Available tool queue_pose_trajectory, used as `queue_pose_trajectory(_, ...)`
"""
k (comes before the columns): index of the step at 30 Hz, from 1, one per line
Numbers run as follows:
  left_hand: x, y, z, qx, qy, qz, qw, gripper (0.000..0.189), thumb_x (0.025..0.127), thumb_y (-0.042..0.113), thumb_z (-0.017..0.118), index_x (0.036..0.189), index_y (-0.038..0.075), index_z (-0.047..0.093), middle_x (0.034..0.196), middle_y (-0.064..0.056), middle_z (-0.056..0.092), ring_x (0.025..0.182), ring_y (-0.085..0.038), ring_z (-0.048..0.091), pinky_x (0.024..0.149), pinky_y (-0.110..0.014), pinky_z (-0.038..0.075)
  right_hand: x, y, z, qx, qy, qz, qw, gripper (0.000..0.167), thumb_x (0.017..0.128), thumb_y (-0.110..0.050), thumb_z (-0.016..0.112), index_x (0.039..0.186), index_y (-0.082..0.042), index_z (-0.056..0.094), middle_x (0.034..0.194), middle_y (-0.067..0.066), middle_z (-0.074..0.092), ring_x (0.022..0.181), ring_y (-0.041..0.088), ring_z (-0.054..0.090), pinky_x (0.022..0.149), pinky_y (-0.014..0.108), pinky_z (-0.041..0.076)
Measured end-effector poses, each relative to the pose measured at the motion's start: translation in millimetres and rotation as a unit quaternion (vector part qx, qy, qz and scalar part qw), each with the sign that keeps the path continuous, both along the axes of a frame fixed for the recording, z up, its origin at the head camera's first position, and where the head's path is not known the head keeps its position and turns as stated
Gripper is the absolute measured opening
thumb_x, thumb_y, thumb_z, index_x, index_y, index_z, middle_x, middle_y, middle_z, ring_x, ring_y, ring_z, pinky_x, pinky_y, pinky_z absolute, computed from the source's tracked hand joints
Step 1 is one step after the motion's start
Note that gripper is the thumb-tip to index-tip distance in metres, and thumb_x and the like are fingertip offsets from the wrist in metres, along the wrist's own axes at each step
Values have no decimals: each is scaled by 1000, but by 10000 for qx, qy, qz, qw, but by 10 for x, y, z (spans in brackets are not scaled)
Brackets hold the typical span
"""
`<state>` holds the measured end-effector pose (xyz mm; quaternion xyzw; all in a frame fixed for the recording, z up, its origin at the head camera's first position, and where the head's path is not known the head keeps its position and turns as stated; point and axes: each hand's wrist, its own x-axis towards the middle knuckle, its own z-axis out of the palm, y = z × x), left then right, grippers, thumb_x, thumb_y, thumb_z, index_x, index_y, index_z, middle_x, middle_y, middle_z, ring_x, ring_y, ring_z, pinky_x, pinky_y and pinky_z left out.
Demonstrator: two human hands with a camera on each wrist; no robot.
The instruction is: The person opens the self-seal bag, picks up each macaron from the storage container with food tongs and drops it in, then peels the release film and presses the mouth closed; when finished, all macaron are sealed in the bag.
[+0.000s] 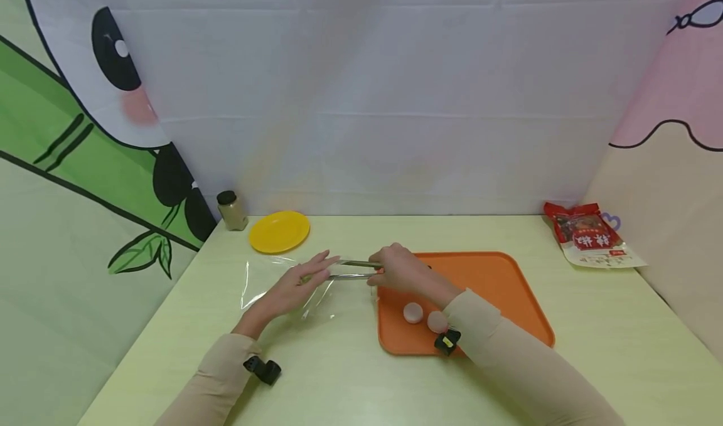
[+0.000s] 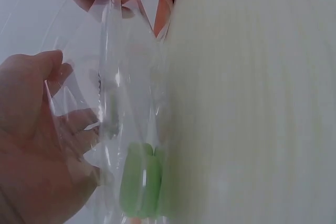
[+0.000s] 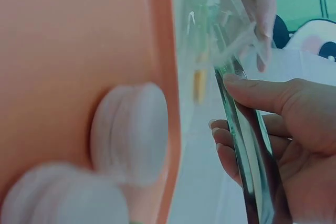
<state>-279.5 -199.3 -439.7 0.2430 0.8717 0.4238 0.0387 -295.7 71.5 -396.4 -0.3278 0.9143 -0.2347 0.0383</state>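
Overhead, from the head view, the right hand (image 1: 398,269) grips metal tongs (image 1: 356,276) pointing to nine o'clock, towards the clear plastic bag (image 1: 253,285) and the left hand (image 1: 294,291), whose fingers are extended. Pale macarons (image 1: 413,313) sit on the orange tray (image 1: 508,288) at four o'clock from the tongs; the yellow plate (image 1: 279,231) lies at ten. Left wrist: loose, spread fingers show through the film, with a green macaron (image 2: 140,182) visible between six and seven o'clock. Right wrist: thumb and fingers clasp the tongs; whether their tips hold anything, I cannot tell.
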Motion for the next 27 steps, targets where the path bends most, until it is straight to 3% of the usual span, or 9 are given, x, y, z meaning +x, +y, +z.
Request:
queue_pose_trajectory(3,-1,8,-13,37,41,-15,10000,43,107,30,50,148,19,52,161,-14,30,150,-31,20,118,-58,16,68,151,8,-71,-16,-47,10000,21,90,-16,77,107,-4,74,85,2,71,65,11,58,58,25,47)
queue_pose_trajectory(8,-25,-7,-81,39,159,-75,9998,44,106,35,49,148,21,52,160,-15,31,150,-32,22,118,-57,18,187,492,10,-235,-204,-248,9992,21,90,-13,76,108,-3,74,84,3,71,67,11,58,62,26,49)
queue_pose_trajectory(14,-24,-18,-86,-10,151,-105,9998,47,106,39,48,149,20,51,160,-15,31,149,-32,23,118,-56,20,284,1059,-42,-698,-600,-569,9941,31,90,-16,77,117,-1,73,83,1,72,60,12,56,58,25,45)
queue_pose_trajectory(18,-25,-17,-66,14,68,-121,9999,48,106,40,48,149,18,50,161,-14,29,150,-31,22,118,-56,19,283,1408,5,-473,-506,-771,9946,39,89,-23,78,120,1,71,80,-2,68,61,13,50,55,26,40)
queue_pose_trajectory(22,-26,-14,-38,41,-3,-138,9999,46,106,37,49,150,20,50,162,-12,28,150,-30,21,117,-57,20,254,1691,94,-229,-525,-840,9948,46,88,-26,79,123,1,70,85,-1,69,75,15,59,63,28,49)
queue_pose_trajectory(27,-22,2,-34,93,-20,-281,9996,44,107,34,49,149,24,50,163,-8,27,150,-30,21,117,-58,21,214,1984,124,-154,-773,-516,9956,49,88,-27,79,125,4,68,110,11,74,99,22,70,82,37,58)
